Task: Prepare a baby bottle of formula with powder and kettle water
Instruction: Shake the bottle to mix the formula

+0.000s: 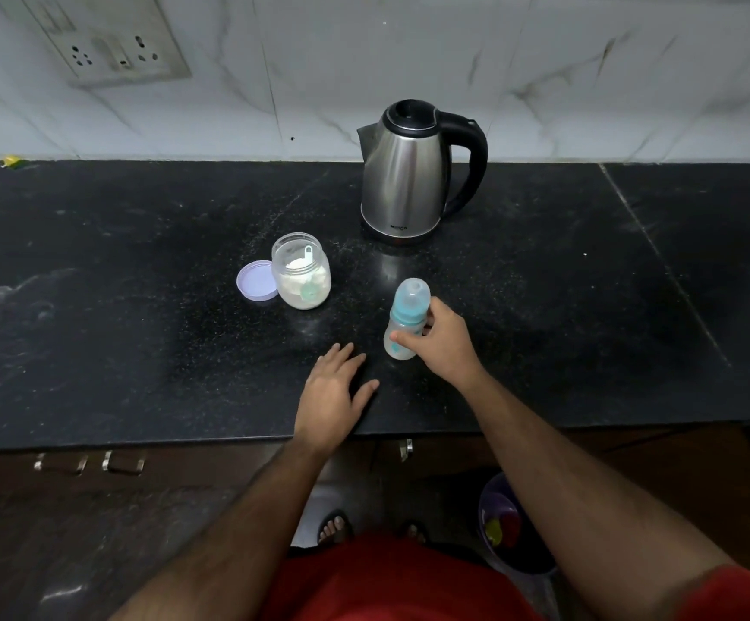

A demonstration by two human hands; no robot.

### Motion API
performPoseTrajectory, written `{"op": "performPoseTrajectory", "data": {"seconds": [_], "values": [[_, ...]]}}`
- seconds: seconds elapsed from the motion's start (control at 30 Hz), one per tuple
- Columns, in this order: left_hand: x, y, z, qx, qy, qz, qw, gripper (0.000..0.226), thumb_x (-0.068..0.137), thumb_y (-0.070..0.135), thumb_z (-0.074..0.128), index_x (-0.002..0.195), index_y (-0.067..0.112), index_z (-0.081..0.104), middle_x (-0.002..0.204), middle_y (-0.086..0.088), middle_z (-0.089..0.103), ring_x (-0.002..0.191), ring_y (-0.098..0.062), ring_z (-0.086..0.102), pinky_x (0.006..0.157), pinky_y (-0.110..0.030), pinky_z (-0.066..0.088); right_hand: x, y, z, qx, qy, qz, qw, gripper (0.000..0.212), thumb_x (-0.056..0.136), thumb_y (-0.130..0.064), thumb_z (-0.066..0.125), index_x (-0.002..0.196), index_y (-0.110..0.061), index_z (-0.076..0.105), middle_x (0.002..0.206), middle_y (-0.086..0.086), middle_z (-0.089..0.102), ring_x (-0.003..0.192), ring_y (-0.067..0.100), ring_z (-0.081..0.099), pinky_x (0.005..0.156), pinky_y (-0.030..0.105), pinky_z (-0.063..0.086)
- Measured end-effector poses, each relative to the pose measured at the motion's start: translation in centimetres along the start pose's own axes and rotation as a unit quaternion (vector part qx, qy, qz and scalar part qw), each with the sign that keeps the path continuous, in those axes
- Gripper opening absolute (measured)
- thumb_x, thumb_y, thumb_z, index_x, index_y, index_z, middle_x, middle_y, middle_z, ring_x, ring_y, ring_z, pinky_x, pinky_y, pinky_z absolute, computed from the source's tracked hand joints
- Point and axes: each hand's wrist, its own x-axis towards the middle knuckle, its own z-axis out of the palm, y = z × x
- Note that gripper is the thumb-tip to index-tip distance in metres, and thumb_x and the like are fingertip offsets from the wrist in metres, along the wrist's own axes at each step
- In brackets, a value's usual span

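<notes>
Right hand gripping capped baby bottle near desk front edge, probably steadying for uncapping; left hand lying flat, holding nothing.

On the counter, the kettle is set at twelve o'clock from the bottle; the jar at ten, its lid touching at nine.

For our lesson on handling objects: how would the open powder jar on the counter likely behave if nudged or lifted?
The powder jar looks like clear plastic, only part full, so probably light. It stands squat and wide, so a nudge would likely slide it rather than tip it. Its lid lies beside it, so tilting could spill powder and the scoop.
</notes>
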Motion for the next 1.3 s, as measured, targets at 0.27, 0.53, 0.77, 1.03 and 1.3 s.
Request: {"op": "performPoseTrajectory", "data": {"seconds": [0.27,0.53,0.77,1.03,1.3], "values": [[3.2,1.0,0.7,0.093,0.014,-0.007,0.996,0.064,0.095,0.055,0.051,0.144,0.015,0.048,0.158,-0.012,0.035,0.152,-0.027,0.019,0.124,-0.044,0.011,-0.6,1.2,-4.5,0.068,-0.002,-0.012,0.998,0.068,0.074,-0.023,0.083,0.133,-0.024,0.048,0.125,-0.005,0.064,0.114,0.009,0.062,0.100,0.042,0.052],[3.3,0.9,2.4,0.153,-0.025,-0.030,0.987,0.086,0.089,0.074,0.024,0.154,0.018,0.030,0.165,-0.010,0.017,0.154,-0.024,0.003,0.125,-0.044,0.001,-1.2,1.0,-7.5,0.140,-0.002,-0.047,0.989,0.105,0.077,-0.026,0.079,0.150,-0.051,0.007,0.128,-0.003,0.065,0.110,0.012,0.067,0.101,0.048,0.051],[3.5,1.0,2.4,0.153,-0.021,-0.041,0.987,0.083,0.091,0.073,0.033,0.155,0.019,0.028,0.166,-0.006,0.014,0.154,-0.020,0.001,0.125,-0.041,0.000,-0.9,-2.5,-10.9,0.268,0.032,-0.053,0.961,0.085,0.090,-0.015,0.070,0.152,-0.037,0.016,0.125,0.017,0.063,0.105,0.021,0.070,0.086,0.046,0.059],[3.7,0.8,2.5,0.153,-0.009,-0.039,0.987,0.082,0.091,0.073,0.033,0.153,0.019,0.033,0.165,-0.006,0.019,0.154,-0.020,0.006,0.126,-0.041,0.004,-2.9,-6.2,-11.6,0.403,0.043,-0.042,0.913,0.078,0.093,-0.006,0.062,0.151,-0.029,0.018,0.108,0.008,0.067,0.093,0.022,0.072,0.072,0.042,0.059],[3.7,0.9,2.4,0.148,-0.011,-0.042,0.988,0.080,0.092,0.071,0.036,0.153,0.020,0.034,0.165,-0.005,0.019,0.154,-0.019,0.005,0.126,-0.040,0.002,-3.8,-6.7,-12.1,0.474,0.039,-0.066,0.877,0.073,0.094,-0.006,0.058,0.152,-0.024,0.017,0.096,-0.011,0.074,0.092,0.016,0.071,0.075,0.042,0.059]]}}
